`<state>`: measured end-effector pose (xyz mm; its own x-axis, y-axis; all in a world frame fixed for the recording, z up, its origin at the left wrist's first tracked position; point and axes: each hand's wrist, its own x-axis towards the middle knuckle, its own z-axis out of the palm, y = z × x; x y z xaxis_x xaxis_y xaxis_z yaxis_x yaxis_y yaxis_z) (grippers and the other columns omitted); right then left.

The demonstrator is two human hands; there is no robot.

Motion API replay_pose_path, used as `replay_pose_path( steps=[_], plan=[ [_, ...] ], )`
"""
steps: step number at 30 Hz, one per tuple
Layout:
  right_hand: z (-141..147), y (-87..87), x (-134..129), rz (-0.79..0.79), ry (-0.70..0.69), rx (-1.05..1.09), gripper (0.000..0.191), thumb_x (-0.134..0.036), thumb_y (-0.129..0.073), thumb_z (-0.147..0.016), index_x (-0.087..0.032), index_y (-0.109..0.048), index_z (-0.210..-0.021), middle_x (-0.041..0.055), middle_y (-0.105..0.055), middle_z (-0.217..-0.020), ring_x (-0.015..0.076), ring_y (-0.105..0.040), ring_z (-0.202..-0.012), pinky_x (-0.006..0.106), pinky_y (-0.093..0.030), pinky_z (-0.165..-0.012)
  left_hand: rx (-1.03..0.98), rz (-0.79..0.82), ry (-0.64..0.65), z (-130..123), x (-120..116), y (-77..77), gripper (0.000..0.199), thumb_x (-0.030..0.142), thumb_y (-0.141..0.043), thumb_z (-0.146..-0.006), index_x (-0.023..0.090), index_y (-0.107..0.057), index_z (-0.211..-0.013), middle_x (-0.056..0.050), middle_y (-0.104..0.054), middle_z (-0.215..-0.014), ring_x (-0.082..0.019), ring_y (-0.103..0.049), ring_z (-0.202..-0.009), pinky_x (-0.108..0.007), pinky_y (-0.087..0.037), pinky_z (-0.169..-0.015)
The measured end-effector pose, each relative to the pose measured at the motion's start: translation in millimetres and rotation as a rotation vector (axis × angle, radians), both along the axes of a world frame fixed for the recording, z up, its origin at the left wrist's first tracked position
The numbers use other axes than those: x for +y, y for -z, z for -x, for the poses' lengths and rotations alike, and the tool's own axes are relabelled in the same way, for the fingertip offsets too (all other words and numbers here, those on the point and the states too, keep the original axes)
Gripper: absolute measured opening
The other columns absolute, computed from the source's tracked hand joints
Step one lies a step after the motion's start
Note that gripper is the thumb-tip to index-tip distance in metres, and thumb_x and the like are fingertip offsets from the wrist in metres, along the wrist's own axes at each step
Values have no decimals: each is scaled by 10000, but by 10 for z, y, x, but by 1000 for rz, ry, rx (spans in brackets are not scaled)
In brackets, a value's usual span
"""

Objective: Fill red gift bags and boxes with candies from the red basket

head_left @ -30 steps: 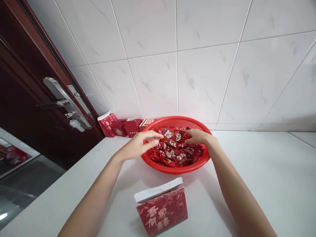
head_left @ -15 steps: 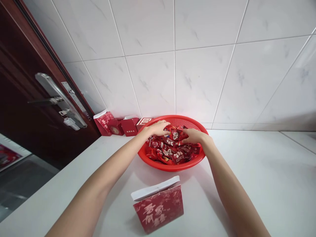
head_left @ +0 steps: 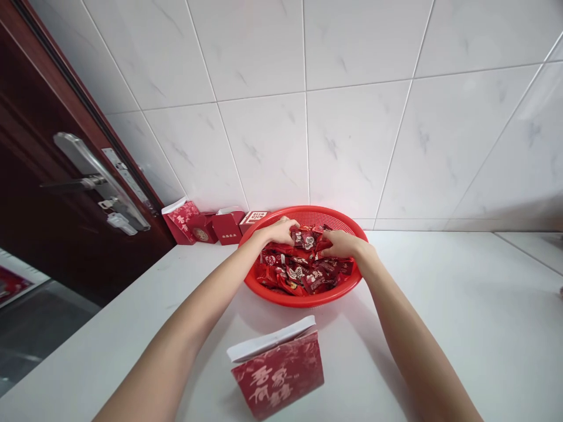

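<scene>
A red plastic basket [head_left: 303, 301] holds a pile of dark red and bright red wrapped packets [head_left: 314, 275]. Inside its left back part, my left hand [head_left: 282, 230] rests on the pile, thumb and fingers apart beside a small dark red packet [head_left: 303, 239]. My right hand [head_left: 341, 243] reaches over the right rim, its fingers spread among the packets and the tips partly hidden. Neither hand shows a firm hold on a packet. Nearer the camera, between my forearms, stands a red paper box [head_left: 279, 372] with pale writing and a raised white flap.
Several red boxes stand along the wall left of the basket, among them a patterned one [head_left: 182, 223] and a plain one [head_left: 227, 228]. A tiled wall [head_left: 343, 146] rises behind the white table [head_left: 461, 305]. At the left is a dark door [head_left: 48, 176] with a metal handle.
My left hand's fingers have drawn in a little, and the packets near them have shifted. My right hand has barely moved in the basket. The whole view has shifted slightly.
</scene>
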<state>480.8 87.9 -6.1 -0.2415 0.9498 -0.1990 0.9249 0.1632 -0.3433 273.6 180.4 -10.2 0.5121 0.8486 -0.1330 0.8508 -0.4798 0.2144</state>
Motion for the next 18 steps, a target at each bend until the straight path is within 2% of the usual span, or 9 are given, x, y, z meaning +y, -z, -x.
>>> replay_pose_path(
  steps=[2,5,9,12,13,15,18],
  plan=[
    [9,-6,-20,-9,-2,-9,357,-313,-696,-896,-184,-638,-1224,132,-653,-1323,288,-648,-1167,327,-524,-851,68,-11,26,-26,-2,18,767,282,-751,-659,234,-566,-1402,-127,-554,-1454,-293,-561,-1318,-300,-497,-1012],
    [23,-8,-37,-17,2,-27,340,-320,-693,-897,-178,-651,-1202,147,-650,-1322,297,-657,-1153,329,-529,-836,132,-40,4,-55,11,70,837,310,-759,-685,231,-498,-1476,-148,-538,-1510,-360,-473,-1422,-382,-447,-1108],
    [37,6,-30,-21,7,-50,338,-327,-690,-897,-181,-653,-1200,159,-636,-1343,313,-654,-1166,338,-528,-843,146,-39,-27,-93,57,116,998,413,-772,-694,237,-346,-1578,-156,-426,-1615,-385,-376,-1493,-445,-410,-1147],
    [41,22,-21,-24,5,-58,331,-331,-691,-897,-184,-653,-1192,156,-638,-1342,314,-652,-1171,340,-521,-849,107,5,-24,-179,87,67,1066,443,-830,-610,222,-388,-1554,-170,-455,-1594,-398,-386,-1482,-445,-417,-1129],
    [41,26,-20,-28,7,-58,326,-329,-694,-894,-185,-654,-1185,152,-644,-1334,312,-652,-1168,337,-519,-844,44,47,-23,-216,86,42,1048,431,-856,-561,208,-459,-1505,-173,-519,-1544,-407,-436,-1443,-427,-439,-1098],
    [39,34,-21,-43,15,-54,309,-319,-695,-890,-190,-654,-1167,140,-657,-1312,300,-657,-1147,325,-513,-824,-127,138,-11,-280,54,3,887,433,-865,-522,181,-615,-1334,-140,-676,-1361,-380,-576,-1296,-361,-477,-1011],
    [33,37,-21,-77,45,-34,213,-268,-667,-891,-197,-662,-1092,108,-683,-1249,263,-671,-1080,294,-491,-765,-324,186,40,-285,-81,2,522,526,-736,-682,185,-716,-1077,-14,-769,-1040,-230,-671,-1030,-256,-473,-906]
  ],
)
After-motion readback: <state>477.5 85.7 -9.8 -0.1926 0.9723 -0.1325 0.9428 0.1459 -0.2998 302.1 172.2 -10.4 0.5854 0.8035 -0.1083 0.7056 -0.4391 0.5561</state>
